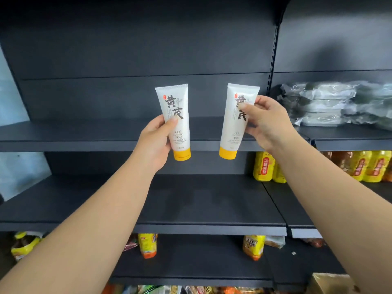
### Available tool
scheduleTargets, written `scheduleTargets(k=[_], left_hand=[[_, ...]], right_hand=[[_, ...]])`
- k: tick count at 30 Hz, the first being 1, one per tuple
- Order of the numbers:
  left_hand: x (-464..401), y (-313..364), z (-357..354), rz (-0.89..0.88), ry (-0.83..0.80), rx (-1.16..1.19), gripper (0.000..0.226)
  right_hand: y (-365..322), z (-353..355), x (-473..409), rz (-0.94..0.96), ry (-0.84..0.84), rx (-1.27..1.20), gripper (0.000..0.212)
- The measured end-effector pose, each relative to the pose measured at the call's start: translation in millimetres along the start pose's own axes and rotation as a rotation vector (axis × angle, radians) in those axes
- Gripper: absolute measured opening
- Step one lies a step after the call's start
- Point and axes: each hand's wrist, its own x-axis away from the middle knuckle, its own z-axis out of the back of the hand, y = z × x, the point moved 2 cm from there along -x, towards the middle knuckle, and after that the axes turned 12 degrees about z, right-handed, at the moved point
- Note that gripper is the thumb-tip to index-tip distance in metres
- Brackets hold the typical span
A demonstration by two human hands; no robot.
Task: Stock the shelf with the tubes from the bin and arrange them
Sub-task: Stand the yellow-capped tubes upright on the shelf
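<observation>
Both your arms reach up and forward. Your left hand (156,137) grips one tube (174,122), your right hand (266,122) pinches another (232,124), both upright, caps down, before the shelf (84,132).

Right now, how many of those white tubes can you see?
2. One tube is in the left hand, the other tube in the right hand, both held up before the shelf. Any others are out of view.

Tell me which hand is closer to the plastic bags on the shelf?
Right. The right hand, holding a tube, is just left of the plastic bags. The left hand is farther left.
</observation>
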Motion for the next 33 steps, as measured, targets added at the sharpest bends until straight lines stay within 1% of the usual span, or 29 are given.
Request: scheduleTargets(k=[7, 11, 15, 18, 22, 26, 33], left_hand=[[-54.3, -6.7, -36.1, -0.022, -0.006, -0.044, 0.014], [-104.9, -11.6, -50.1, -0.029, -0.021, -0.056, 0.014], [-165.6, -14.9, -65.5, -0.012, -0.029, -0.157, 0.023], [-211.9, -13.0, -79.1, -0.005, -0.044, -0.268, 0.025], [-265.9, -17.2, -97.3, 0.027, -0.04, -0.364, 0.026], [-298.5, -24.8, -119.3, 0.064, -0.079, -0.394, 0.017], [-336.1, -32.3, -142.2, 0.078, -0.061, -0.396, 0.017]], right_hand=[[13.4, 30.6, -55.2, 0.028, -0.034, 0.005, 0.016], [27.2, 48.3, -101.0, 0.065, -0.047, 0.059, 0.017], [46.0, 59.3, -158.1, 0.071, -0.04, 0.152, 0.015], [64.6, 65.0, -198.4, 0.06, -0.032, 0.213, 0.014], [89.4, 81.6, -240.2, 0.033, -0.019, 0.271, 0.015], [109.8, 106.2, -270.1, -0.033, 0.017, 0.248, 0.015], [137.0, 132.9, -308.3, -0.124, 0.072, 0.258, 0.014]])
